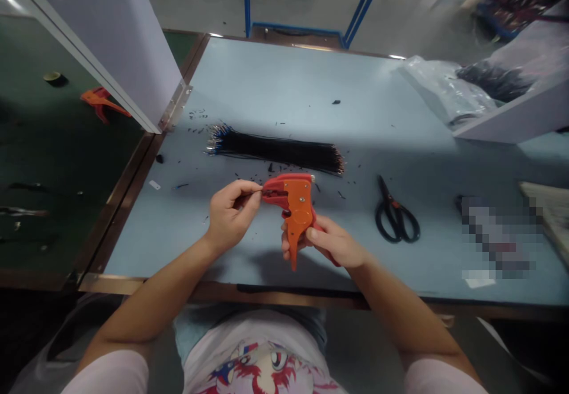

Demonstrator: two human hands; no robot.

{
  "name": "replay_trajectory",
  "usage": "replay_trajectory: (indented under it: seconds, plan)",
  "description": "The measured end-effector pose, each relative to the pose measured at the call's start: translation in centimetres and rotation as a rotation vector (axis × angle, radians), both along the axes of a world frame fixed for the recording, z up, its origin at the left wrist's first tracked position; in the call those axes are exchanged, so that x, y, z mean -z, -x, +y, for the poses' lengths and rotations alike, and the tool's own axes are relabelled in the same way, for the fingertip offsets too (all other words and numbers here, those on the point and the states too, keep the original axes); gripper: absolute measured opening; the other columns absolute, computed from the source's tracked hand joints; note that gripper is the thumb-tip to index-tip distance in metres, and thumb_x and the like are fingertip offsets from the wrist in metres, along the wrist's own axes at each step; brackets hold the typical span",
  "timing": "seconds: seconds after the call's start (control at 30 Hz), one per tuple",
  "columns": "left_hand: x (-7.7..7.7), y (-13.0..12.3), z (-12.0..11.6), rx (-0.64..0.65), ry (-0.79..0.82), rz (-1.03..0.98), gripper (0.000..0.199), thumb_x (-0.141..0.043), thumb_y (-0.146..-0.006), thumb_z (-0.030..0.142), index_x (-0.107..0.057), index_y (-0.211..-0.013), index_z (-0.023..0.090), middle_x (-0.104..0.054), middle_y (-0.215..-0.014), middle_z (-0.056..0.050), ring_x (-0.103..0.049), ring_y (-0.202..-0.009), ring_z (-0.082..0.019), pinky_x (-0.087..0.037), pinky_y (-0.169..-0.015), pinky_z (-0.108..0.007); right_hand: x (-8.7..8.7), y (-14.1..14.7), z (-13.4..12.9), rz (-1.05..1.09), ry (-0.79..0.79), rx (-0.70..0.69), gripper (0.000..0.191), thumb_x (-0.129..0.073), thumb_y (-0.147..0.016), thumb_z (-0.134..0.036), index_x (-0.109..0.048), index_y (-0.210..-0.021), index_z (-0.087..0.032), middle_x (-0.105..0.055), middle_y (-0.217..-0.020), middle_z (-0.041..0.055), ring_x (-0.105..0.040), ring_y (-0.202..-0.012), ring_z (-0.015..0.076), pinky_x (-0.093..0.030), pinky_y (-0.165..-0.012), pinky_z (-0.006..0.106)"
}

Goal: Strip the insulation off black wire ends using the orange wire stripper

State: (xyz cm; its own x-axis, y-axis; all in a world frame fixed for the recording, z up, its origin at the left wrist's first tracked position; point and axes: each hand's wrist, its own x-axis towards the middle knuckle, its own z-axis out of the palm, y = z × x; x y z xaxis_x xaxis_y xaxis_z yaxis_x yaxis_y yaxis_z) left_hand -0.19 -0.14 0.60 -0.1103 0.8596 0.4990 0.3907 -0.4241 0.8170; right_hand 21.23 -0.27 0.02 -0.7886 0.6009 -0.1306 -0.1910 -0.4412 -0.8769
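Observation:
My right hand [331, 240] is wrapped round the handles of an orange and red wire stripper [301, 204], held above the blue-grey table top. Its red jaws point left, toward my left hand [233, 213]. The left thumb and fingers are pinched together right at the jaw opening. A thin dark wire seems to lie between them, its end hidden by the jaws and fingers. Just beyond the tool rests a long bundle of black wires [280, 148], with silvery and blue tips at its left end and coppery ends at the right.
Scissors [395, 213] with black handles lie right of my hands. A plastic bag [448, 89] with dark contents sits at the far right by a white panel [515, 109]. Small black scraps are scattered round the bundle. Another orange tool [104, 103] is on the green surface left.

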Motion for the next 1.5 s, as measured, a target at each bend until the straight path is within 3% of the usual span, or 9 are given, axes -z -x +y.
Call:
replay_trajectory:
  seconds: [0.3,1.1,1.3,1.5]
  plan:
    - [-0.11,0.24,-0.27,0.032,-0.024,0.021,0.005,-0.054,-0.078,0.013,-0.055,-0.077,0.018,-0.052,-0.064,0.004,-0.047,-0.056,-0.006,-0.039,-0.053,-0.018,-0.20,0.02,0.14,-0.017,-0.004,-0.012,0.044,-0.056,-0.087,-0.043,-0.050,-0.116,-0.009,-0.064,-0.092,0.0133,-0.065,-0.080,0.0216,-0.053,-0.069,0.037]
    - [-0.76,0.55,0.02,0.047,-0.097,0.151,0.008,-0.055,-0.075,0.010,-0.057,-0.073,0.018,-0.048,-0.059,0.003,-0.039,-0.051,-0.006,-0.034,-0.052,-0.021,-0.51,0.12,0.04,-0.056,-0.060,0.000,0.033,-0.049,-0.090,-0.043,-0.050,-0.098,-0.010,-0.058,-0.074,0.0066,-0.060,-0.061,0.0161,-0.051,-0.050,0.029]
    - [-0.91,0.43,-0.16,0.043,-0.105,0.176,0.010,-0.054,-0.075,0.009,-0.055,-0.069,0.018,-0.043,-0.056,0.004,-0.035,-0.049,-0.006,-0.032,-0.050,-0.021,-0.55,0.17,-0.17,-0.079,-0.065,0.012,0.034,-0.048,-0.090,-0.045,-0.049,-0.093,-0.012,-0.057,-0.068,0.0043,-0.057,-0.054,0.0140,-0.047,-0.044,0.025]
    - [-0.90,0.26,-0.45,0.045,-0.108,0.181,0.009,-0.053,-0.076,0.010,-0.056,-0.071,0.018,-0.047,-0.057,0.003,-0.037,-0.049,-0.006,-0.033,-0.049,-0.020,-0.62,0.13,-0.27,-0.123,-0.063,0.092,0.034,-0.049,-0.088,-0.047,-0.047,-0.081,-0.014,-0.052,-0.055,-0.0004,-0.048,-0.040,0.0101,-0.038,-0.035,0.020]
